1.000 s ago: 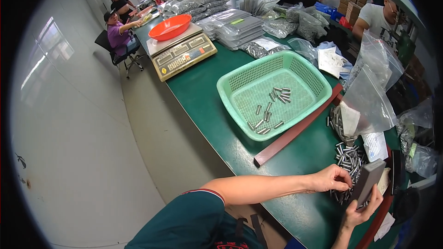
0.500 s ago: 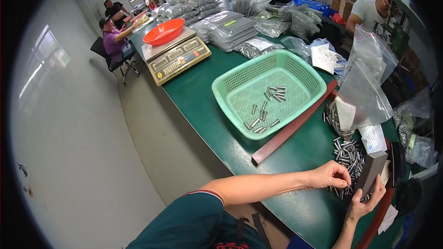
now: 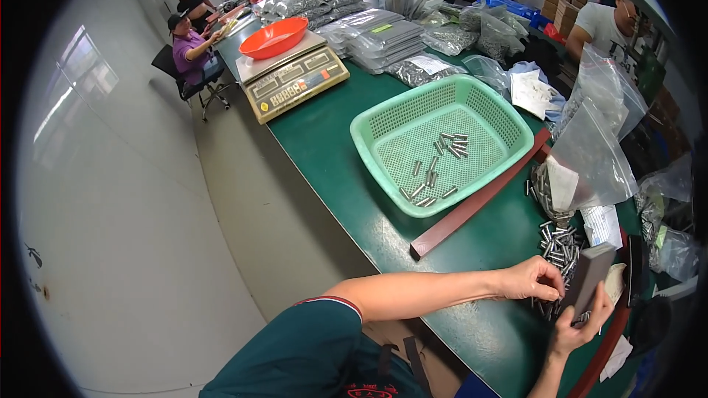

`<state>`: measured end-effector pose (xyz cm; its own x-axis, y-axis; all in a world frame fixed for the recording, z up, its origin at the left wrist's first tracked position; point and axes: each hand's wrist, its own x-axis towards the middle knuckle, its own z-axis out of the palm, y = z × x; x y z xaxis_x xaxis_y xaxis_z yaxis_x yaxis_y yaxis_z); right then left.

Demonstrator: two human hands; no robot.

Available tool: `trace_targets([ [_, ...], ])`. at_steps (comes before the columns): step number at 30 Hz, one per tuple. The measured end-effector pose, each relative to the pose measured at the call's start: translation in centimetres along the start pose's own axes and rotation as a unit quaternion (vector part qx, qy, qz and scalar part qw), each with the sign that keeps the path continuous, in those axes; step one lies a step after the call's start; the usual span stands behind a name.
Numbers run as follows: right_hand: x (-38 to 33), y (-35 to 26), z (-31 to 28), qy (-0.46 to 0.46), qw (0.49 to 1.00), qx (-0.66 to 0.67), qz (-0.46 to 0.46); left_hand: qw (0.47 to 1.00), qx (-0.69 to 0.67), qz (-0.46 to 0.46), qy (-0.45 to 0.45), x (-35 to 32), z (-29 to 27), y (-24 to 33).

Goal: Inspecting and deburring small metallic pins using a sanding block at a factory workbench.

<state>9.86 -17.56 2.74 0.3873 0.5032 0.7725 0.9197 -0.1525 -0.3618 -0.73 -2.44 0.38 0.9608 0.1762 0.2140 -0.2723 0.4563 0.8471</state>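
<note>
- Clear plastic bags (image 3: 590, 140) with white paper slips stand right of the basket.
- Stacked silvery sealed packets (image 3: 383, 33) lie behind.
- Scale's display panel (image 3: 299, 85) faces left.

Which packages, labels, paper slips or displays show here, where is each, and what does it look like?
Weighing scale: far table end, beige, keypad front, orange bowl on top.
Stacked clear bags: behind the scale, flat, grey contents, one green label.
Large clear bag: right of the green basket, white slip inside.
White paper slip: beside loose metal pins.
</note>
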Motion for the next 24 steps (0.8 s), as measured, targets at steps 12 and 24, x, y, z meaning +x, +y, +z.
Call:
trace_targets([
  [12,-0.8,-1.3,-0.7,0.026,0.996,0.050,-0.071,0.998,0.056,-0.025,0.022,0.9,-0.6,-1.7],
  [24,0.4,-0.7,0.1,0.003,0.997,0.067,-0.037,0.992,0.063,-0.054,0.093,-0.1,0.2,0.0],
])
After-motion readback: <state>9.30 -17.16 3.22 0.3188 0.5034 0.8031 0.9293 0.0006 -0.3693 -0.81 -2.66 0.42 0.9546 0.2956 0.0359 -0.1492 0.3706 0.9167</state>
